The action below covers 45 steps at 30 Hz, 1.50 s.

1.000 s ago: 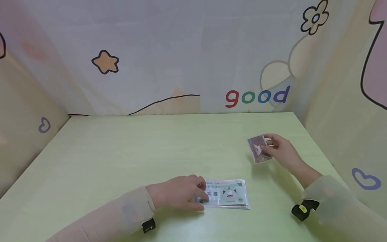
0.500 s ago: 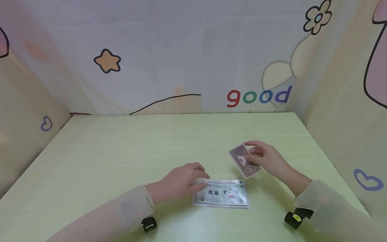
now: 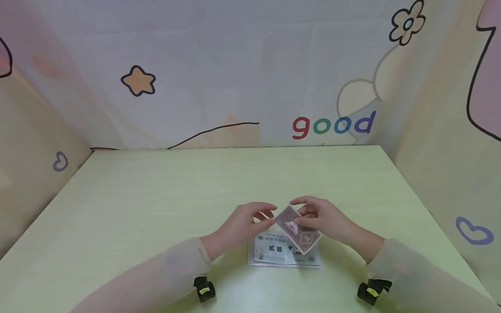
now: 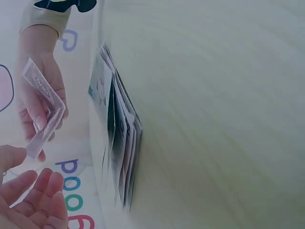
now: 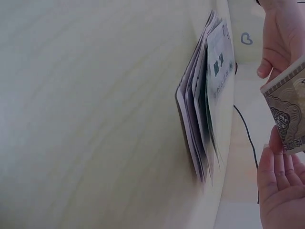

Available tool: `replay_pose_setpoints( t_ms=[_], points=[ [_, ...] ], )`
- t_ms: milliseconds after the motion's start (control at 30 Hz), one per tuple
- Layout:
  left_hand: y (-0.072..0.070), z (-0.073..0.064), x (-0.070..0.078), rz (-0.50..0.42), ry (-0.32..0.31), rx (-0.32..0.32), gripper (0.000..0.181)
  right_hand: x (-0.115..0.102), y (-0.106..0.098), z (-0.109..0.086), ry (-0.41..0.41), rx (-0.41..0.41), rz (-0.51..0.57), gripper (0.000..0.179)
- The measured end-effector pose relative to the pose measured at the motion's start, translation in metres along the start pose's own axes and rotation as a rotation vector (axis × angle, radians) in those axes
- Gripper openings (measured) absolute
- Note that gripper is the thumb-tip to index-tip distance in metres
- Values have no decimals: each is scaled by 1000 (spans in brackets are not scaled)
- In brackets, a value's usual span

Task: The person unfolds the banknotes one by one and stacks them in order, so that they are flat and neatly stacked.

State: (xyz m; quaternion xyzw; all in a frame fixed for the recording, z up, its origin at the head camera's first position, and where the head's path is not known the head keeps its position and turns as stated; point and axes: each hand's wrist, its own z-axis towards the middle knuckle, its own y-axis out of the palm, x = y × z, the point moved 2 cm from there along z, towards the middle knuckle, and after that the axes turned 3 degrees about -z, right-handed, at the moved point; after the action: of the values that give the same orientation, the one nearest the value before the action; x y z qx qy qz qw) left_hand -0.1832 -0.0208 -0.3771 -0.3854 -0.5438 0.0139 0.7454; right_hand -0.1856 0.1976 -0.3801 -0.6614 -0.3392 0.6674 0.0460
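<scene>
My right hand [image 3: 326, 216] pinches a purple-brown play banknote [image 3: 288, 221] between thumb and fingers, holding it tilted above a stack of play banknotes [image 3: 270, 254]. The left wrist view shows the held note [image 4: 45, 90] bent across its middle. My left hand [image 3: 250, 221] is at the note's left corner, its thumb and fingers parted; its thumb [image 4: 13, 155] is close to the corner, and whether it touches is hard to tell. A pale green note marked 2 tops the stack, partly covered by the held note in the head view. Several note edges fan out along the stack's side [image 5: 193, 100].
The stack lies on a pale green tabletop [image 3: 176, 191]. Printed cloth walls [image 3: 215, 65] stand behind and on both sides, the back one bearing the word "good" [image 3: 334, 125]. Black wrist cameras [image 3: 205, 289] hang under the cuffs.
My right hand has carried the purple-brown note left and nearer, to over the stack. My left hand has lifted off the stack and moved right and up toward the note's corner.
</scene>
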Motion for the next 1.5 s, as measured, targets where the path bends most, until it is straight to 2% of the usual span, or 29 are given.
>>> replay_pose_setpoints(
  t_ms=[233,400,567,767,933,1100,1300,1500],
  points=[
    [5,4,2,-71,1,17,29,-5,10,1,-34,-59,34,46],
    [7,6,3,-111,19,30,19,-8,14,1,-68,-86,21,45],
    [6,5,2,-144,2,56,8,-12,16,0,-99,-103,-19,46],
    [0,0,-4,-170,-34,131,5,-9,11,-6,-114,-150,-127,39],
    [-6,-4,-9,-160,-55,164,3,-4,4,-12,-91,-127,-142,30],
    [-7,-8,-9,-158,-75,146,7,-5,-3,-15,-45,-58,-133,33],
    [-8,-12,-5,-156,-87,84,11,-4,-6,-19,-17,11,-126,35],
    [-6,-15,-6,-124,-108,7,10,-3,-1,-24,-122,35,-230,20]
  ],
)
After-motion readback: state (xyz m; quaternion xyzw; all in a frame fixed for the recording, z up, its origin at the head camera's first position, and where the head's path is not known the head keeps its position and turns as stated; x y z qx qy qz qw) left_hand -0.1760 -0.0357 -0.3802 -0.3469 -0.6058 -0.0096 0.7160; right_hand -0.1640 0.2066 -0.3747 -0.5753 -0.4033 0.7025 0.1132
